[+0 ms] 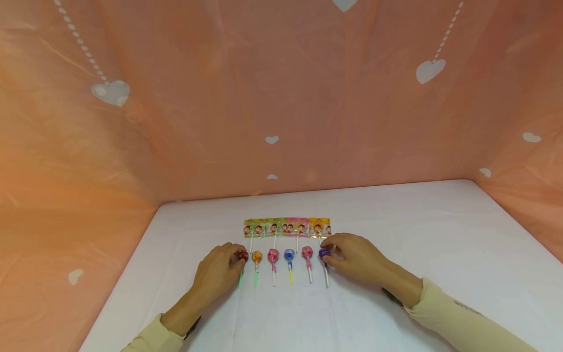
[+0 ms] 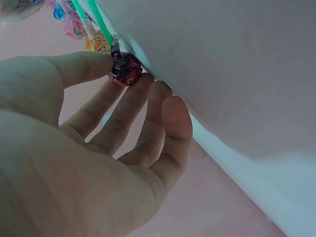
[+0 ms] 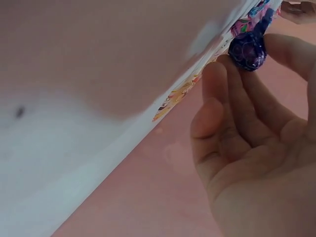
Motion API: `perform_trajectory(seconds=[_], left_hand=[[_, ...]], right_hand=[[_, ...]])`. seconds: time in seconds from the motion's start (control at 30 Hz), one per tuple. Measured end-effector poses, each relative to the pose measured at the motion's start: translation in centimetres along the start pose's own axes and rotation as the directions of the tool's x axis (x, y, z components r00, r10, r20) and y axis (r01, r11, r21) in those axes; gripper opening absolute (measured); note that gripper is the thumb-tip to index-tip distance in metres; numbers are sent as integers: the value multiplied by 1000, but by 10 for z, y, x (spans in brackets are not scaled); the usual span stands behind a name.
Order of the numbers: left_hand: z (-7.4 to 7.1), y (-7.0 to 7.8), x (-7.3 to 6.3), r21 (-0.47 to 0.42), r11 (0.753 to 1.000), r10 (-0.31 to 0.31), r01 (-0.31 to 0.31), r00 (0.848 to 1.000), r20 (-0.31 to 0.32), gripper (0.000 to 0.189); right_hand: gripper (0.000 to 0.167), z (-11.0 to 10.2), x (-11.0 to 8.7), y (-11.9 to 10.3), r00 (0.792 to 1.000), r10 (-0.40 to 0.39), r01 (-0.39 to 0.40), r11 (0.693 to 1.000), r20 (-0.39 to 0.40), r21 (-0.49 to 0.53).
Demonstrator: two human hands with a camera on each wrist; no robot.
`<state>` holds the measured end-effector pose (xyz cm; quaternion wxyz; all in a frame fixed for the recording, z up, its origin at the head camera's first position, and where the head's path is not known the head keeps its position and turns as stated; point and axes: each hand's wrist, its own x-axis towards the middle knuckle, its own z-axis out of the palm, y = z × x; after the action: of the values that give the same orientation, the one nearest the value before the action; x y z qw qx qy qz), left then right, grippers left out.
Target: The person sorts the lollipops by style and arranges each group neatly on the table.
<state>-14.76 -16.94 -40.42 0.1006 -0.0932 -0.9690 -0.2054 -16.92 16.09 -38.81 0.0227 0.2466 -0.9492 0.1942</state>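
Lollipops lie side by side in a row on the white table. At the left end, my left hand [image 1: 218, 269] pinches the wrapped head of a dark red lollipop [image 2: 129, 70] between thumb and fingertips; its green stick points toward me. At the right end, my right hand [image 1: 358, 256] holds the head of a purple lollipop [image 3: 248, 51] the same way. Between the hands lie an orange lollipop [image 1: 257, 256], a pink lollipop [image 1: 273, 255], a blue lollipop [image 1: 289, 254] and a pink-red lollipop [image 1: 307, 252], untouched.
Behind the row lie several flat candy packets on white sticks, among them a green packet [image 1: 255, 228], a pink packet [image 1: 301, 227] and a yellow packet [image 1: 317, 228]. A white cloth [image 1: 281, 322] covers the table. Orange curtains [image 1: 281, 98] with white hearts surround its back and sides.
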Motion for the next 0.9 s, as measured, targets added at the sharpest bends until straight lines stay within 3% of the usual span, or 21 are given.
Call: perform_trajectory(seconds=[0.23,0.6,0.9], left_hand=[[0,2,2,3,1000,-7,7,1000,4,19],[0,1,-1,-16,999,-34,35,999,18,19],[-1,2,-1,-13,999,-44,44,999,9,24]], right_hand=[[24,4,3,3,999,-42,42,998,10,-36],[25,8,5,0,1000,-10,10,998,-3,-59],[24,8,7,0,999,-30,28,997,-17,-76]])
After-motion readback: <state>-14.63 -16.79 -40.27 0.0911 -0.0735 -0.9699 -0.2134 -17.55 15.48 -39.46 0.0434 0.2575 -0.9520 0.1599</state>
